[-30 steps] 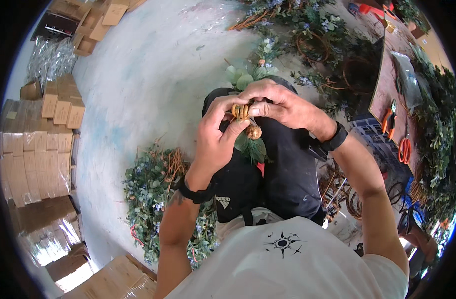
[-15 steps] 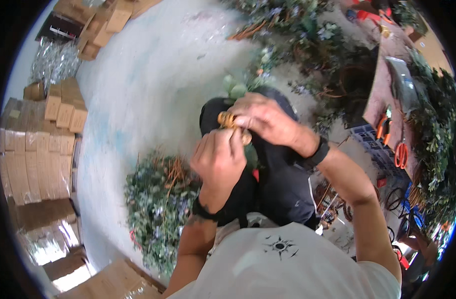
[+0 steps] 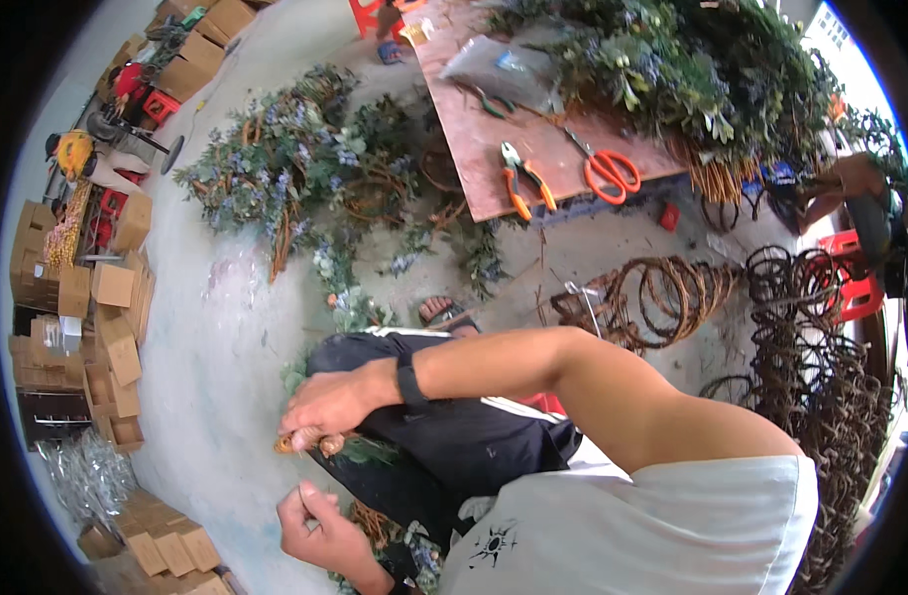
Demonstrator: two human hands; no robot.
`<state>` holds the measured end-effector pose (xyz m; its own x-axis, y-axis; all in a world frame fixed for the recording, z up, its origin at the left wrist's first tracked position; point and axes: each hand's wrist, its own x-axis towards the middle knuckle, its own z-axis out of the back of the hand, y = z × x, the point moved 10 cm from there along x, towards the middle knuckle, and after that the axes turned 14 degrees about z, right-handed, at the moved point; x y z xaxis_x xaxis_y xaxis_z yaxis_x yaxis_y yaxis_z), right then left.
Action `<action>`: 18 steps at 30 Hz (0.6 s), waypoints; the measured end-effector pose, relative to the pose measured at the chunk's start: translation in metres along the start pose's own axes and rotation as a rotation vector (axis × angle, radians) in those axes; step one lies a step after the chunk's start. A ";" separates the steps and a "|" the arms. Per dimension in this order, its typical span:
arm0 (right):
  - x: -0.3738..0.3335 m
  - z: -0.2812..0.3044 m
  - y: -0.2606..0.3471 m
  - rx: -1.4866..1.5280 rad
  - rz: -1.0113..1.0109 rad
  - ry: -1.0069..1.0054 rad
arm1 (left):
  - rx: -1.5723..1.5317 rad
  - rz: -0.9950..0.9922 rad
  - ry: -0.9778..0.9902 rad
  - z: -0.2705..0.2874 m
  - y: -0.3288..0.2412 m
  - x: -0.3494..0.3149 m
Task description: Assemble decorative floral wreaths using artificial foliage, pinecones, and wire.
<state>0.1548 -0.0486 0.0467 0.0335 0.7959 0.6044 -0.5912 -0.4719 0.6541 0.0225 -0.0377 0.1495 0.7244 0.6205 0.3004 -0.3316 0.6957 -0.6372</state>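
Parted since half a second ago: our left hand (image 3: 325,534) has come away from the orange-brown banded piece (image 3: 285,444), beside which both hands were working, and our view has swung round toward the right-hand side. We now see that piece carried by our right hand (image 3: 327,405) alone, pinched beneath its fingertips and jutting out past them. For the work in hand, we judge this to be a break in the two-handed handling, with the piece kept under control by one grasp.

Close under the right fingers we note a knobbly brown ball (image 3: 331,445) and, just behind it toward the wrist, a green sprig (image 3: 373,452) lying over the dark trousers (image 3: 414,476). Our left fingers are curled in toward the thumb, near the right fingers but not touching them; whether they pinch something thin, such as a wire, we cannot tell. Well apart from both sets of fingers, beyond the right forearm, lie orange-handled pliers (image 3: 526,180) and red-handled scissors (image 3: 610,177) on a worktop (image 3: 464,169).

Hidden from us are the right thumb's full grip and the join between piece and sprig, covered by the hand. Our left forearm is cut off at the lower edge.
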 end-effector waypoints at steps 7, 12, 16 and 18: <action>0.011 -0.001 0.001 -0.142 0.116 -0.084 | -0.122 -0.246 0.924 -0.226 -0.205 -0.006; 0.000 -0.017 -0.011 -0.109 0.067 -0.173 | 0.093 -0.317 0.788 -0.381 -0.216 -0.034; -0.001 -0.010 0.018 -0.093 0.012 -0.087 | 0.063 -0.213 0.811 -0.406 -0.200 -0.042; -0.002 -0.014 0.010 -0.111 -0.006 -0.060 | 0.188 -0.312 0.822 -0.403 -0.214 -0.044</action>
<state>0.1377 -0.0494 0.0461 0.0835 0.7726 0.6294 -0.6766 -0.4197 0.6050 0.3057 -0.3602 -0.0134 0.9780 -0.0112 -0.2084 -0.0885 0.8820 -0.4629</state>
